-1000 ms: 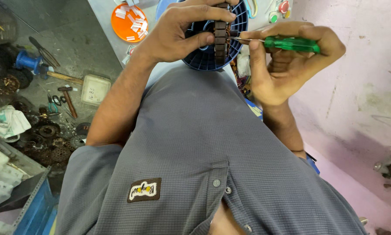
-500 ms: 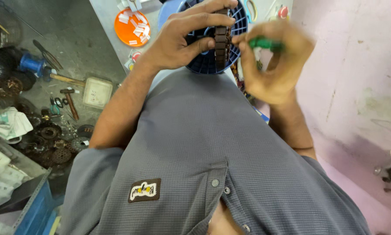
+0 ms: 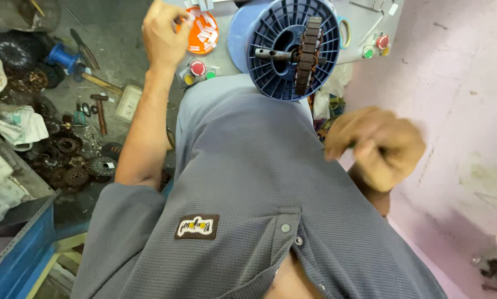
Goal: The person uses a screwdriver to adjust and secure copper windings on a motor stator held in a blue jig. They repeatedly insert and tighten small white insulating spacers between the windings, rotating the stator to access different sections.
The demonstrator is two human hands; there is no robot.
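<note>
A blue plastic spool [image 3: 270, 77] stands on the grey machine top, and a dark laminated stator ring [image 3: 308, 55] sits on the metal shaft [image 3: 268, 54] through its hub. My left hand [image 3: 162, 30] is up at the left of the spool, with its fingertips pinched together at the edge of an orange dish [image 3: 204, 33] of small white slips. I cannot tell if it holds a slip. My right hand [image 3: 376, 147] is low at the right, blurred and closed in a fist. A dark green sliver of the screwdriver shows between its fingers.
Red, yellow and green push buttons [image 3: 197, 69] sit on the machine front, with more buttons [image 3: 377, 45] at the right. On the floor at left lie a hammer [image 3: 99, 111], gear-like rings [image 3: 74, 166], rags [image 3: 19, 124] and a blue bin [image 3: 16, 249]. A pink wall [image 3: 459, 83] stands close on the right.
My left hand has let go of the spool and moved left to the orange dish. My right hand has pulled away from the stator, down and to the right.
</note>
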